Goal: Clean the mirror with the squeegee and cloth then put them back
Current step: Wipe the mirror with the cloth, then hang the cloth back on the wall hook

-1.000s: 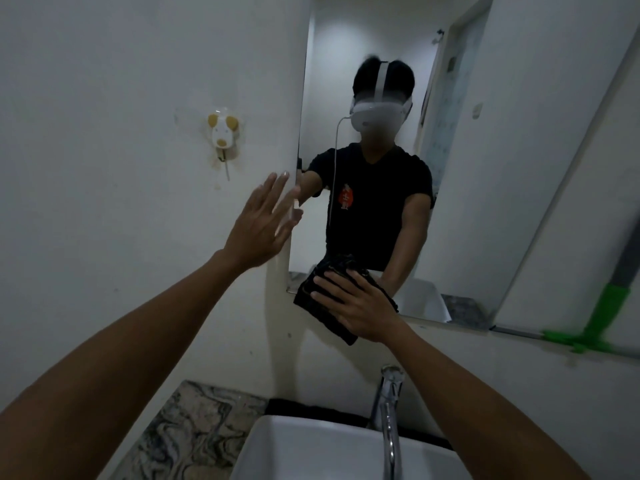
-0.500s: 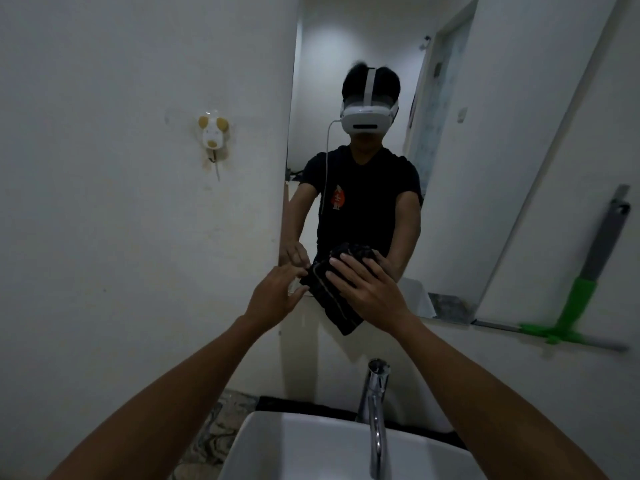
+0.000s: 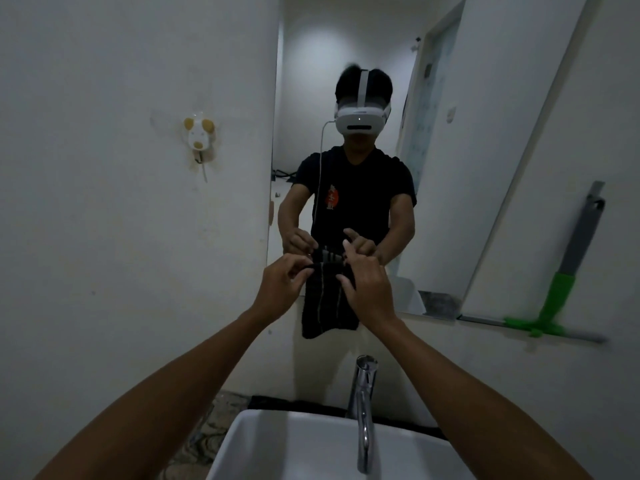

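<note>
Dark striped cloth hangs before the frameless wall mirror's lower edge. Left hand pinches its top corner; right hand seems to grip the other, likely spreading it. Green-handled squeegee rests against the wall, unused.

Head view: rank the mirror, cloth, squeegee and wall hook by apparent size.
1. mirror
2. squeegee and cloth: they look alike, and the cloth is partly behind the hands, so unranked
3. wall hook

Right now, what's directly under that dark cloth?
Below the hanging cloth are bare wall, the faucet and the white sink. The wall behind the cloth is hidden.
</note>
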